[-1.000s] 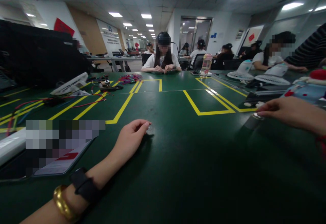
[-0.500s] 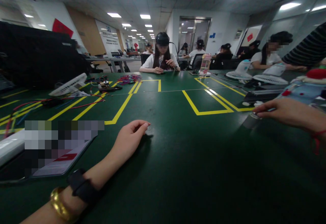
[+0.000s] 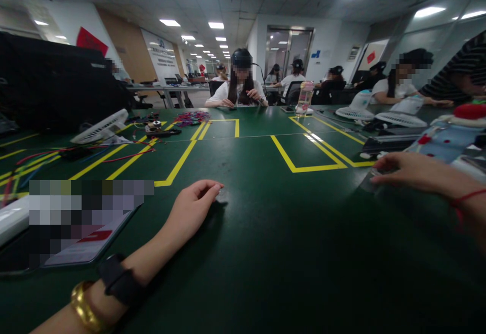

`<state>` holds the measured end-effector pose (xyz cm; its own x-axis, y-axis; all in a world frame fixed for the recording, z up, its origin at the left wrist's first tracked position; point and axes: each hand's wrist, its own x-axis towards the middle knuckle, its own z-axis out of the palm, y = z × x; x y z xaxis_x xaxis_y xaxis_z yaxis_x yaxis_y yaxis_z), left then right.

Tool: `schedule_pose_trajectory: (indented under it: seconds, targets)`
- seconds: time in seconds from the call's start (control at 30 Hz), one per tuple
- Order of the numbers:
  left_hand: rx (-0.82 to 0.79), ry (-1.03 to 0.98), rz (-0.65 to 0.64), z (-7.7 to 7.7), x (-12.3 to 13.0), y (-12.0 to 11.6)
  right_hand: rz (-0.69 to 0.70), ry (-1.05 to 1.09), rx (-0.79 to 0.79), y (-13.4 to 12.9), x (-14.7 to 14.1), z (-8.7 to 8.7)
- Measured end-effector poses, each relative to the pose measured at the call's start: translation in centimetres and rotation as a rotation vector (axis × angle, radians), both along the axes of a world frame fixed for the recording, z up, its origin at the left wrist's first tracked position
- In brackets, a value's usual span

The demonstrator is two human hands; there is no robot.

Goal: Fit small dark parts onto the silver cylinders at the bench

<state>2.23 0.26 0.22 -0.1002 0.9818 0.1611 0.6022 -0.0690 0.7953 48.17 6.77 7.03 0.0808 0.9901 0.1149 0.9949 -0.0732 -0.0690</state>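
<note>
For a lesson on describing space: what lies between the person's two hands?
The head view shows a clear thing at the left hand, then green table, then a grey thing, too blurred to name, at the right hand.

A small clear piece, pinched at its top, sits just left of the middle; a larger greyish see-through object, blurred and partly covered, is at right, slightly farther

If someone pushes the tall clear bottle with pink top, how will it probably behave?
This bottle may tip if pushed high, being taller than wide; its rounded-looking body might then roll, and its glossy-looking wall could feel slippery.
</note>
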Motion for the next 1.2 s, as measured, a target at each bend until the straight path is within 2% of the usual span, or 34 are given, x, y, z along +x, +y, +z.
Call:
schedule_pose_trajectory:
  seconds: [0.07,0.17,0.27,0.33,0.43,0.53,0.67,0.73,0.83,0.93,1.0,1.07,1.2]
  targets:
    - [0.002,0.008,0.004,0.0,0.0,0.0,0.07,0.078,-0.076,-0.5,-1.8,0.1]
    - [0.016,0.011,-0.01,-0.1,0.0,0.0,0.308,0.255,0.024,-2.3,-7.0,-0.1]
    - [0.023,0.003,-0.017,-0.2,0.0,-0.1,0.609,0.482,0.117,-5.1,-13.7,-1.6]
    - [0.019,-0.005,-0.01,-0.2,-0.1,0.0,0.773,0.605,0.091,-6.9,-17.6,-3.0]
    - [0.027,-0.015,-0.005,-0.4,-0.1,0.0,0.898,0.713,0.01,-8.7,-21.1,-4.7]
    - [0.033,-0.013,-0.02,-0.5,-0.2,0.2,0.9,0.768,-0.013,-9.2,-21.8,-5.8]
    - [0.055,-0.005,-0.092,-0.1,0.4,-0.2,0.793,0.874,-0.073,-8.9,-21.4,-6.7]
    - [0.109,0.02,-0.164,0.6,1.3,-0.8,0.766,0.93,-0.123,-8.8,-21.4,-6.9]
    - [0.163,0.052,-0.34,1.9,3.2,-1.9,0.777,0.985,-0.159,-8.7,-21.6,-7.0]
    - [0.151,0.081,-0.456,2.9,4.9,-2.6,0.789,1.004,-0.166,-8.6,-21.8,-7.0]
    - [0.158,0.074,-0.45,3.1,5.5,-2.7,0.792,0.995,-0.167,-8.6,-21.9,-6.9]
    - [0.169,0.031,-0.382,3.2,5.6,-2.6,0.793,0.982,-0.157,-8.7,-21.8,-6.8]
    - [0.158,-0.023,-0.283,2.7,4.7,-2.5,0.74,0.94,-0.088,-8.9,-21.4,-6.6]
